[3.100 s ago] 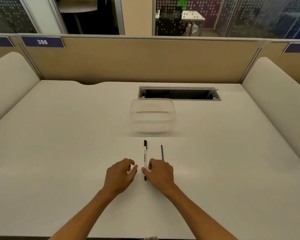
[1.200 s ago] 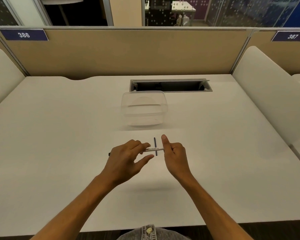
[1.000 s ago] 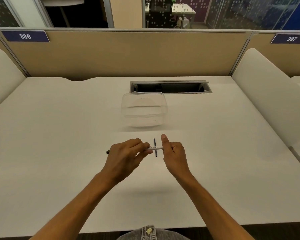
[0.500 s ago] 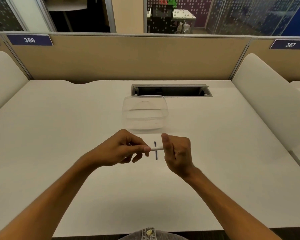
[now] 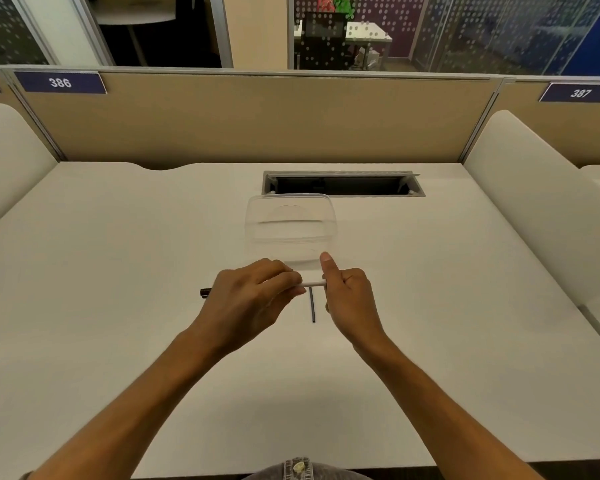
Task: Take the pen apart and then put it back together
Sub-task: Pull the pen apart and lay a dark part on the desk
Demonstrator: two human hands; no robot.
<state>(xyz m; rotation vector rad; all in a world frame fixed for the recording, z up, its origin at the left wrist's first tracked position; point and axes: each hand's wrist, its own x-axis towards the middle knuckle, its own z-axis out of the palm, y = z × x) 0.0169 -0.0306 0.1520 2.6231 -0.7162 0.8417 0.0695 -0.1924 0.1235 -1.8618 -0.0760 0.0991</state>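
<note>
A white pen (image 5: 314,283) with a dark cap end is held level above the white desk (image 5: 118,271), lying left to right. My left hand (image 5: 246,299) wraps its middle and left part, and the dark end sticks out past the hand on the left. My right hand (image 5: 347,296) pinches the pen's right end, thumb raised. A thin dark refill (image 5: 312,308) lies on the desk just under the pen, between my two hands, pointing towards me.
A clear plastic container (image 5: 290,230) stands on the desk just behind my hands. Behind it is an open cable slot (image 5: 343,184) in the desk. A tan partition (image 5: 257,119) closes the back, and padded white dividers (image 5: 541,216) stand at both sides.
Both hands have lifted the pen from the desk and turned it sideways. Over the last second my left hand has shifted along the barrel; the refill has stayed on the desk.
</note>
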